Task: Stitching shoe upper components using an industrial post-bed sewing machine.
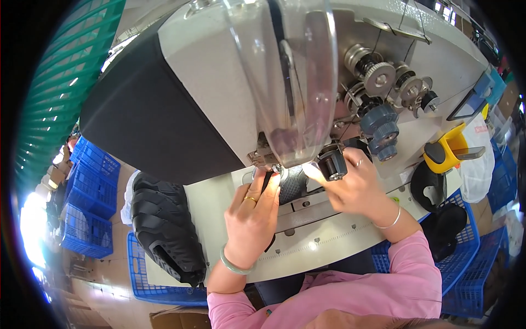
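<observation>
A dark textured shoe upper (pixel 294 185) lies on the bed of a large white sewing machine (pixel 203 55), below its needle area. My left hand (pixel 253 216) is closed on the upper's left side, with a black strip between its fingers close to the needle. On the other side my right hand (pixel 353 186) is bent round the upper's edge, thumb side toward the needle. A black knob (pixel 332 163) hides part of its fingers. A clear plastic guard (pixel 285 82) hangs in front of the machine head and covers some of the needle area.
Stacked black shoe uppers (pixel 164 230) stand left on the white table (pixel 296 252). At the right are a yellow holder (pixel 450 148), black pieces (pixel 444 230) and a blue basket (pixel 471 241). Thread tension dials (pixel 378 77) stick out above my right hand. Blue crates (pixel 87 230) stand far left.
</observation>
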`<action>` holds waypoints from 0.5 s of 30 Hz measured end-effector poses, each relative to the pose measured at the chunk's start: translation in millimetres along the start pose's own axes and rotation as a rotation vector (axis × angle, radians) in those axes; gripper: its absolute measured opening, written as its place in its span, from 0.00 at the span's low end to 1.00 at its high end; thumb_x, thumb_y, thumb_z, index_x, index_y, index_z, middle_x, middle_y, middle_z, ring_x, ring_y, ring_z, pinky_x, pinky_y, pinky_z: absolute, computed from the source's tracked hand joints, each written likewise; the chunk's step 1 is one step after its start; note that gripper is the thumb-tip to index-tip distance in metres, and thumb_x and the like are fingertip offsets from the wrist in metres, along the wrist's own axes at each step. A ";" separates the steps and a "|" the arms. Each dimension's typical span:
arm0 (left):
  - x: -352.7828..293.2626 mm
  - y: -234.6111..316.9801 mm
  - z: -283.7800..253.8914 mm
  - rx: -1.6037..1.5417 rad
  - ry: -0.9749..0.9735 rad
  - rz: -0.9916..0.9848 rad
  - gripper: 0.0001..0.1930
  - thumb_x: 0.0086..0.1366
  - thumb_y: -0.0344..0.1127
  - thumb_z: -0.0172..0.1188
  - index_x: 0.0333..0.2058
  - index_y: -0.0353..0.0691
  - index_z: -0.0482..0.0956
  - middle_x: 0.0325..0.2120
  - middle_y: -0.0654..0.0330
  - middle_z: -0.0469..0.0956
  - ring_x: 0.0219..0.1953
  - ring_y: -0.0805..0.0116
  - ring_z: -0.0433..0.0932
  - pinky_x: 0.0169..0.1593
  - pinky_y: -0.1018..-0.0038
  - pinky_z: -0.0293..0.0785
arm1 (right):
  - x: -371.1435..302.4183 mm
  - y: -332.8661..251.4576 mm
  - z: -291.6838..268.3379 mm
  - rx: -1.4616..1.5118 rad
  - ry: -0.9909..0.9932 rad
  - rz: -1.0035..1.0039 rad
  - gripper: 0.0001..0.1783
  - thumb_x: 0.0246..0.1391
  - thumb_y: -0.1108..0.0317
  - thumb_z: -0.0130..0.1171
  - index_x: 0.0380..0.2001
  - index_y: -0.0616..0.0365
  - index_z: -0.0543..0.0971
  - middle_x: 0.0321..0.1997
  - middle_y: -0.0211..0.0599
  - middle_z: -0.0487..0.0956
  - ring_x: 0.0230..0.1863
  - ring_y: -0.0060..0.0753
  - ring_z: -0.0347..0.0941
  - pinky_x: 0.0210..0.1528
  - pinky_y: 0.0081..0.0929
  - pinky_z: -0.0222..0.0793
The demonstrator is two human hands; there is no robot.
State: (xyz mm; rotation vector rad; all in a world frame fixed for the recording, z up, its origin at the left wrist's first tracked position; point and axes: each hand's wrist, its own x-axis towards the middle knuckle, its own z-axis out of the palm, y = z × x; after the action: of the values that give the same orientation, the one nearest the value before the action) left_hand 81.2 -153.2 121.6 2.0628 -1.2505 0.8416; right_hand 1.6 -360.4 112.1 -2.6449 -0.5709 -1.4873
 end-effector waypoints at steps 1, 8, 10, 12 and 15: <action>-1.5 -0.6 -0.5 0.018 0.006 0.001 0.13 0.54 0.24 0.64 0.40 0.35 0.83 0.44 0.52 0.81 0.28 0.62 0.77 0.33 0.71 0.75 | -3.8 -10.1 -0.6 -0.005 -0.001 0.006 0.30 0.27 0.76 0.60 0.42 0.50 0.84 0.33 0.30 0.77 0.33 0.37 0.73 0.37 0.33 0.69; 7.3 -4.3 -7.7 -0.061 -0.061 -0.067 0.11 0.56 0.24 0.62 0.39 0.36 0.83 0.35 0.54 0.83 0.23 0.62 0.77 0.30 0.72 0.74 | -19.1 -39.9 17.1 0.012 -0.181 0.112 0.33 0.47 0.59 0.65 0.56 0.60 0.73 0.21 0.29 0.68 0.23 0.30 0.66 0.28 0.27 0.60; 7.2 -9.1 -4.8 -0.242 -0.015 -0.239 0.10 0.54 0.26 0.63 0.37 0.38 0.82 0.23 0.56 0.78 0.20 0.65 0.75 0.24 0.71 0.70 | -21.4 -33.6 20.0 0.109 -0.164 0.118 0.31 0.48 0.59 0.64 0.56 0.60 0.73 0.19 0.28 0.65 0.20 0.29 0.64 0.26 0.27 0.59; 6.2 -7.3 -6.3 -0.252 -0.014 -0.235 0.09 0.55 0.26 0.63 0.36 0.38 0.82 0.24 0.55 0.79 0.20 0.63 0.75 0.25 0.71 0.70 | -19.4 -30.6 20.8 0.110 -0.118 0.100 0.30 0.48 0.59 0.63 0.54 0.59 0.75 0.16 0.26 0.64 0.17 0.28 0.62 0.24 0.27 0.57; 7.1 -4.6 -11.7 -0.196 -0.070 -0.122 0.09 0.56 0.25 0.62 0.37 0.35 0.83 0.30 0.51 0.83 0.22 0.62 0.78 0.29 0.76 0.74 | -19.0 -27.1 22.1 0.086 -0.076 0.078 0.27 0.48 0.59 0.63 0.52 0.57 0.78 0.15 0.25 0.63 0.15 0.26 0.61 0.22 0.25 0.56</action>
State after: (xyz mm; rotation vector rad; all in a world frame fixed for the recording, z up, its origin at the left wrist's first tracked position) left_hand 85.4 -146.7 133.7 2.0016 -1.1802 0.5724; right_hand 1.4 -335.8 80.8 -2.6352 -0.5183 -1.3162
